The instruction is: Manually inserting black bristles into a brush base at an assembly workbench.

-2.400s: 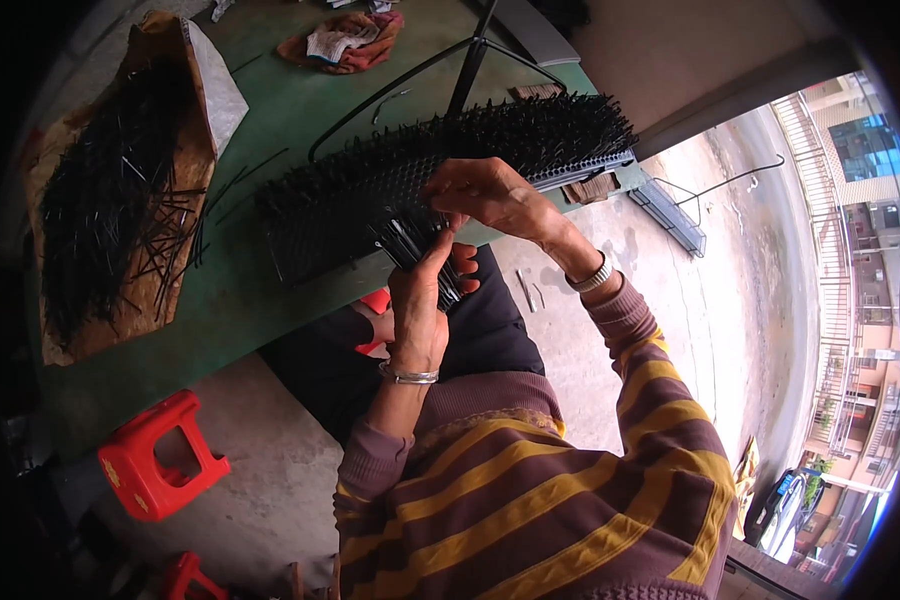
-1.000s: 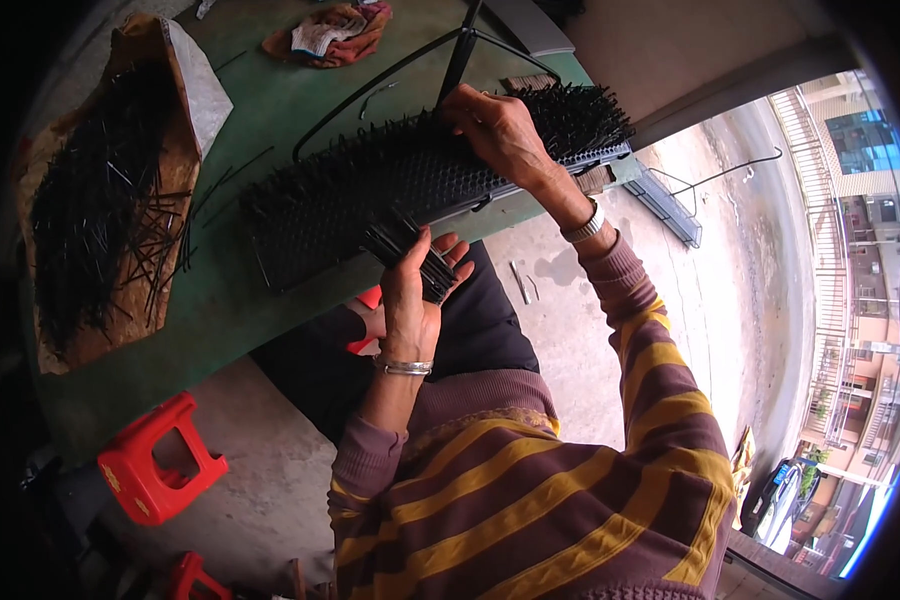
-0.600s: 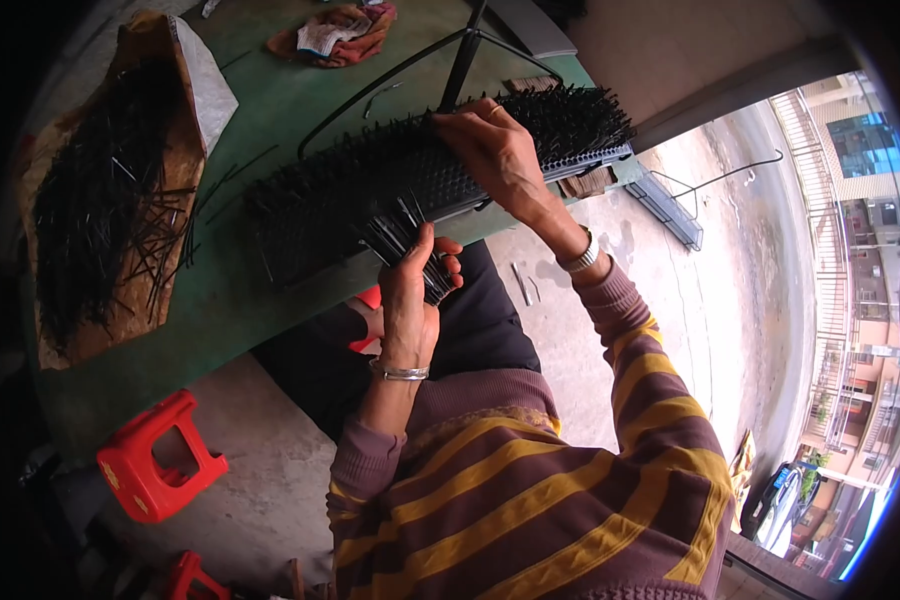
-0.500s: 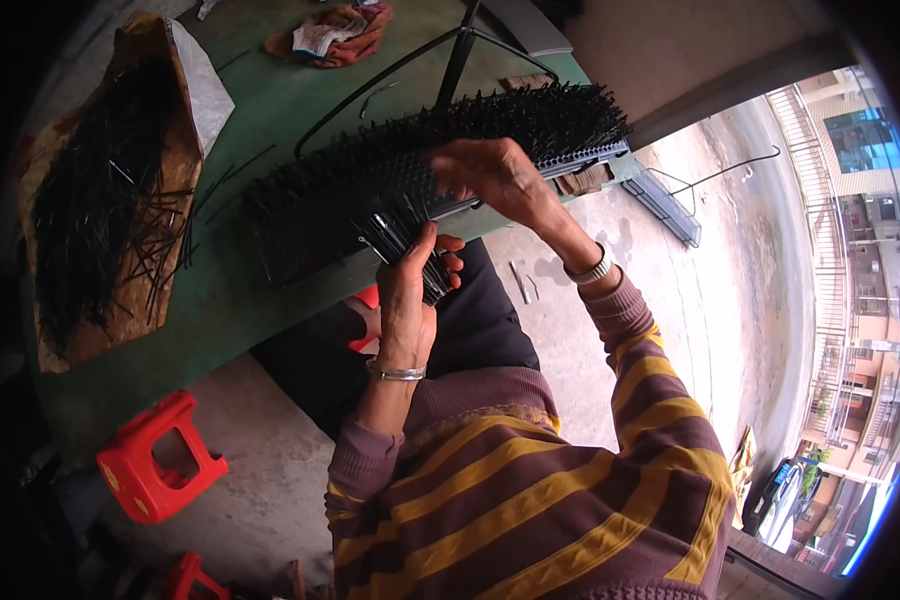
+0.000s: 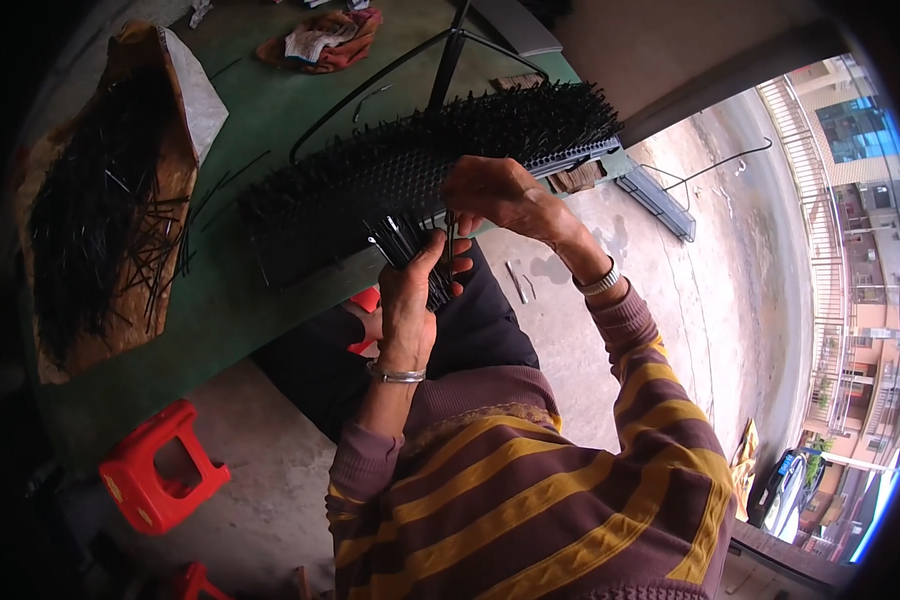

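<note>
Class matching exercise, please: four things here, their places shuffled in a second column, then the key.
1. Bundle of thin black strips
2. Crumpled rust-coloured cloth
3. Red plastic stool
4. Flattened brown papery bag

A. On the grey floor, lower left
B. On the green table's left side
C. In the left hand
D. Beyond the long black perforated panel

Pairs: 1-C, 2-D, 3-A, 4-B

Black rods (image 5: 398, 240), green table (image 5: 255, 110), red stool (image 5: 135, 487), maroon-and-yellow striped sweater (image 5: 530, 490).

Lower red stool (image 5: 196, 585) cut off by bottom edge; black strips (image 5: 398, 240) partly hidden by left fingers (image 5: 462, 265)
</note>
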### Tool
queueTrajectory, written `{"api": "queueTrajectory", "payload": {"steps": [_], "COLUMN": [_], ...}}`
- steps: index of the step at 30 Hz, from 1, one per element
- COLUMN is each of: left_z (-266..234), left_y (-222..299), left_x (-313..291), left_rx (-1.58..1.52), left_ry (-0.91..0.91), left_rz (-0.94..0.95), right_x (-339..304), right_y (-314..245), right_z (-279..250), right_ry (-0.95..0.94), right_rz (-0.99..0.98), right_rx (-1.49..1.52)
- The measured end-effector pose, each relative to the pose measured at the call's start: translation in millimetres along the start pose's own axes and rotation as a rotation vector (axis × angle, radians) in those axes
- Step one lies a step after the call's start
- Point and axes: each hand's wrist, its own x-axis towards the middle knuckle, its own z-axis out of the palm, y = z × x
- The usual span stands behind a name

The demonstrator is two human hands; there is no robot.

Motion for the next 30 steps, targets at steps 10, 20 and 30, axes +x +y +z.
{"api": "queueTrajectory", "payload": {"steps": [10, 20, 30], "left_z": [-2.9, -3.9, -1.1], "left_y": [-1.8, -9.1, -3.9], "left_x": [18.5, 19.3, 11.2], "left_rx": [-0.318, -0.351, -0.279], "left_ry": [0.001, 0.035, 0.058], "left_rz": [-0.172, -0.158, -0.169], "right_x": [20.7, 40.9, 41.5], "right_y": [7.7, 20.5, 14.6], "right_z": [-8.3, -12.3, -15.4], "right_ry": [0.691, 0.698, 0.637], "right_rz": [-0.467, -0.526, -0.424], "right_rx": [-0.530, -0.531, -0.502]}}
